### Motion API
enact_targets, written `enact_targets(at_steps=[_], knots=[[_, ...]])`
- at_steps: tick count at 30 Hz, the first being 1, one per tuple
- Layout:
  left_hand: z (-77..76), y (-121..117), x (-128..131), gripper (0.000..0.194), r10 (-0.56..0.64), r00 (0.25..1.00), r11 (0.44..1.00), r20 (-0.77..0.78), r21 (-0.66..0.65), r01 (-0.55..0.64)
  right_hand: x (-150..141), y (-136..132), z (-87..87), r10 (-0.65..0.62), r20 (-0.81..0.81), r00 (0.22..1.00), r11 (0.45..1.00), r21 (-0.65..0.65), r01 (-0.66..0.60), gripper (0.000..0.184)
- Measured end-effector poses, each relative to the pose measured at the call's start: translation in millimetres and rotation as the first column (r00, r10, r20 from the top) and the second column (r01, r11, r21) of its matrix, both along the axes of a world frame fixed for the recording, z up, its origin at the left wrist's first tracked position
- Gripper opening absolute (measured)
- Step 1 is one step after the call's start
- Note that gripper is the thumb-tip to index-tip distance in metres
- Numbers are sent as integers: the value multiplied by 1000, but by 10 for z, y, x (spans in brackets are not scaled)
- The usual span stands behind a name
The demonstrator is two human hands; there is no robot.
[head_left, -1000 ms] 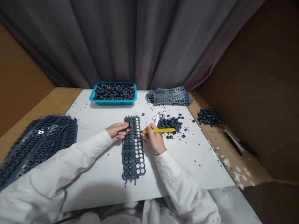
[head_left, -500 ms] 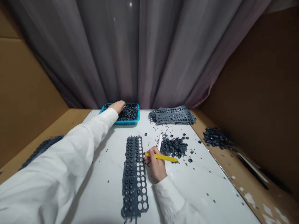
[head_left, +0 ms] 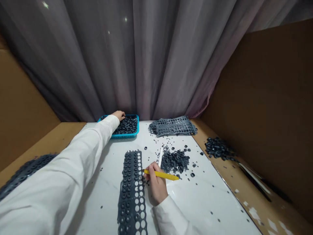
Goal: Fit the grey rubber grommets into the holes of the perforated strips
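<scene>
My left hand (head_left: 119, 115) reaches over the blue basket (head_left: 137, 129), which is full of small black rubber pieces (head_left: 128, 125). Its fingers curl down at the pieces, and their tips are hidden. My right hand (head_left: 157, 186) is closed around a yellow pen-shaped tool (head_left: 163, 175), whose dark narrow end points left at the perforated black rubber sheet (head_left: 132, 195). Ring-shaped pieces sit in the sheet's left rows; most holes along its right side show white through them. Beside the right hand lie a heap of black scraps (head_left: 176, 161) and a white stick-like tool (head_left: 160, 155).
More rubber sheets are stacked at the back (head_left: 172, 126) and at the left edge (head_left: 26, 171). On the brown right ledge lie a dark pile (head_left: 218, 148), long thin tools (head_left: 254, 181) and white paper bits (head_left: 254, 213). Cardboard walls and a grey curtain (head_left: 119, 58) enclose the table.
My left hand has left the sheet, where it held small black pieces, and moved forward to the basket. My right hand keeps the yellow tool beside the sheet. The view has tilted up.
</scene>
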State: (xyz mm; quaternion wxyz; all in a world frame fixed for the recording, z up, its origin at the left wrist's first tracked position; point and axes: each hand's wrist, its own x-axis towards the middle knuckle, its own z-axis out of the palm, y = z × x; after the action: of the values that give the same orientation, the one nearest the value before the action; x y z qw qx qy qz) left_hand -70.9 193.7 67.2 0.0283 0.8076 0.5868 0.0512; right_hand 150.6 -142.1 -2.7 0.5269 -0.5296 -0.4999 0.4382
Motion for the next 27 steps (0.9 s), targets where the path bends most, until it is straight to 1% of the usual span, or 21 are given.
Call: enact_targets(at_steps=[8,14,18,21,27], knots=[[-33,75,3,24,62,996,998,57,-27,-61,-12,17,-3,-3,32,999,1000,1,3,33],[-86,58,54,27,117,988,993,99,-17,-116,-32,19,6,0,59,998,1000,8,0,32],[-73,-17,63,34,123,981,992,150,0,-125,-31,7,35,3,80,997,1000,8,-4,33],[-29,-101,72,32,113,976,993,186,10,-117,-26,5,46,6,116,993,1000,5,-7,33],[103,-343,144,33,26,967,996,252,82,-48,-38,24,38,17,71,997,1000,-1,-17,32]])
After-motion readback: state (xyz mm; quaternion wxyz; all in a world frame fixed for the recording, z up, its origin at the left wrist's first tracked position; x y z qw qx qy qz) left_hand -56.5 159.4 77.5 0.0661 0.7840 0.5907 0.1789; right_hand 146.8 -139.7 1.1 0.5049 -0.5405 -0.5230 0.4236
